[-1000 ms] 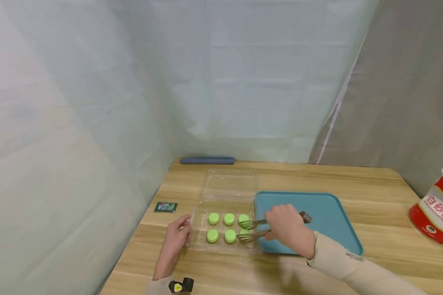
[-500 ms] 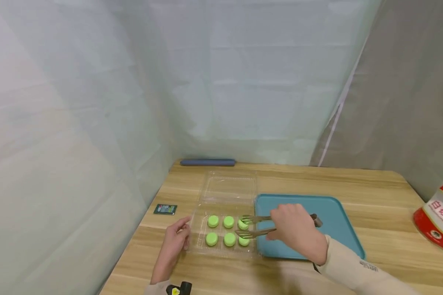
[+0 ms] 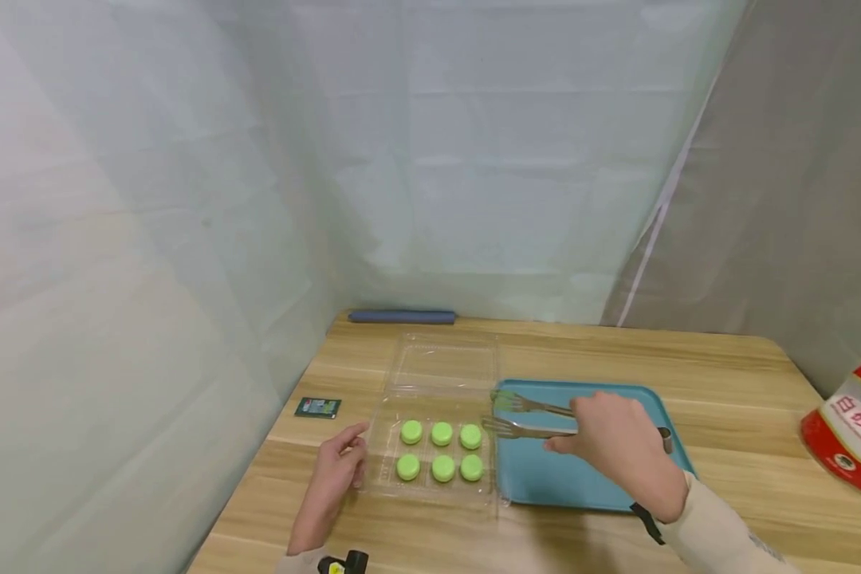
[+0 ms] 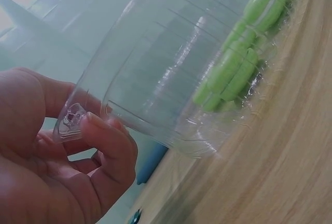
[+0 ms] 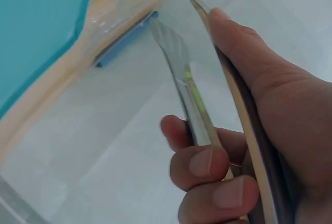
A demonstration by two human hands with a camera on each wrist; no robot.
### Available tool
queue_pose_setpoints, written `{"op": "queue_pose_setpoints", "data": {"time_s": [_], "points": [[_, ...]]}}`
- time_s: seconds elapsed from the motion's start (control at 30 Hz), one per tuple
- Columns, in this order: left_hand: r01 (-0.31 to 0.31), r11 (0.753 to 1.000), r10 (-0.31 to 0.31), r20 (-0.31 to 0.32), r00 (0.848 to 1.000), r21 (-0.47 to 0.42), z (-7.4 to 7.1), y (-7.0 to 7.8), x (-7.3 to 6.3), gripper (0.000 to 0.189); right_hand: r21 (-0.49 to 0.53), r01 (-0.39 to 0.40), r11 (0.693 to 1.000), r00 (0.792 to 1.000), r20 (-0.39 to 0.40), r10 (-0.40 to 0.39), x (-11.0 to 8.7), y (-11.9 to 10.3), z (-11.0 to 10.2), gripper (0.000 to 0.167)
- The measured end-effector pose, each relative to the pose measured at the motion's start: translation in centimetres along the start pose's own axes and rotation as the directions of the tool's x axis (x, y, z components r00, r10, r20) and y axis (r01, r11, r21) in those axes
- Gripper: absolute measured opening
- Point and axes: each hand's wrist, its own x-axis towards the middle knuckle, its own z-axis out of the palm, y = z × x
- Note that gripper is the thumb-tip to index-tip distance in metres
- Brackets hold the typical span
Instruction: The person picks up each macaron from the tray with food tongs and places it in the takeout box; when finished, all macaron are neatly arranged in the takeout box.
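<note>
My left hand [image 3: 332, 476] is at the left side of a clear plastic clamshell box [image 3: 380, 470]. In the left wrist view, its thumb and fingers pinch the rim. Several light-green macarons [image 3: 442, 468] sit in two rows in the base, while the clear lid [image 3: 443, 365] lies folded back. My right hand [image 3: 620, 442] grips metal tongs [image 3: 538, 433] above the blue tray [image 3: 567, 478]. The tongs' tips are spread, with nothing visible between them, near the gap where box and tray meet. Curled fingers and the thumb hold the tong arms [image 5: 241, 105] in the right wrist view.
A small dark packet [image 3: 318, 407] lies left of the box on the wooden table [image 3: 581, 341]. At the back edge is a blue roll [image 3: 402, 317]. A red-and-white sugar bag [image 3: 850, 422] with a white cap stands at the far right. Pale curtains surround the table.
My right hand has moved right with the tongs, and their tips have left the right-hand macarons for the tray's left edge. The macarons stay in the box. My left hand keeps its place.
</note>
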Motion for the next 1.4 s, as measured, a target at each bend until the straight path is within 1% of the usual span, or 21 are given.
{"op": "queue_pose_setpoints", "data": {"time_s": [0.13, 0.2, 0.27, 0.33, 0.43, 0.57, 0.6, 0.73, 0.83, 0.97, 1.1, 1.2, 1.3, 1.4], "points": [[-0.006, 1.000, 0.006, -0.003, 1.000, 0.003, 0.0, 0.0, 0.1, 0.046, 0.014, -0.011, 1.000, 1.000, -0.024, 0.011, -0.3, 0.9, 0.7, 0.057], [-0.003, 1.000, 0.003, 0.001, 1.000, 0.008, 0.1, 0.0, 0.0, 0.047, 0.042, -0.022, 0.999, 0.999, -0.024, 0.023, -0.5, 1.3, 1.2, 0.055], [-0.001, 1.000, 0.001, 0.001, 1.000, 0.009, 0.2, -0.1, 0.0, 0.048, 0.081, -0.036, 0.996, 0.999, -0.012, 0.037, -0.5, 1.7, 1.6, 0.052], [0.001, 1.000, -0.001, -0.003, 1.000, 0.011, 0.2, -0.1, -0.1, 0.048, 0.130, -0.057, 0.990, 0.998, 0.018, 0.055, -0.6, 2.0, 2.1, 0.048], [-0.004, 1.000, 0.005, -0.008, 1.000, 0.007, 0.3, -0.2, -0.1, 0.047, 0.208, -0.101, 0.973, 0.993, 0.085, 0.085, -0.7, 2.6, 2.7, 0.045], [-0.012, 1.000, 0.012, -0.002, 1.000, 0.004, 0.3, -0.2, 0.0, 0.048, 0.300, -0.146, 0.943, 0.983, 0.150, 0.105, -0.8, 3.7, 3.1, 0.052], [-0.014, 1.000, 0.014, 0.000, 1.000, 0.004, 0.3, -0.2, 0.0, 0.048, 0.318, -0.149, 0.936, 0.982, 0.156, 0.103, -0.8, 3.9, 3.1, 0.053], [-0.016, 1.000, 0.016, 0.006, 1.000, 0.004, 0.3, -0.1, 0.1, 0.048, 0.389, -0.163, 0.907, 0.981, 0.162, 0.107, -0.6, 5.0, 3.2, 0.045], [-0.007, 1.000, 0.007, 0.009, 1.000, 0.011, 0.1, -0.1, 0.2, 0.048, 0.434, -0.177, 0.883, 0.980, 0.162, 0.116, -0.6, 5.6, 3.4, 0.051], [0.002, 1.000, -0.002, 0.012, 1.000, 0.021, -0.1, -0.1, 0.2, 0.048, 0.462, -0.188, 0.867, 0.980, 0.150, 0.132, -0.6, 6.6, 3.6, 0.064], [0.007, 1.000, -0.008, 0.010, 1.000, 0.024, -0.3, 0.0, 0.2, 0.049, 0.473, -0.204, 0.857, 0.978, 0.138, 0.157, -0.4, 7.8, 3.9, 0.070], [0.012, 1.000, -0.012, 0.005, 1.000, 0.028, -0.2, 0.0, 0.1, 0.050, 0.469, -0.218, 0.856, 0.976, 0.122, 0.182, -0.3, 8.8, 4.1, 0.070], [0.012, 1.000, -0.012, 0.002, 1.000, 0.028, -0.2, 0.0, 0.2, 0.049, 0.464, -0.229, 0.856, 0.973, 0.098, 0.208, -0.2, 9.8, 4.0, 0.066], [0.014, 1.000, -0.014, 0.007, 1.000, 0.022, -0.2, -0.1, 0.2, 0.049, 0.460, -0.262, 0.849, 0.965, 0.098, 0.244, -0.2, 10.8, 3.8, 0.067]]}}
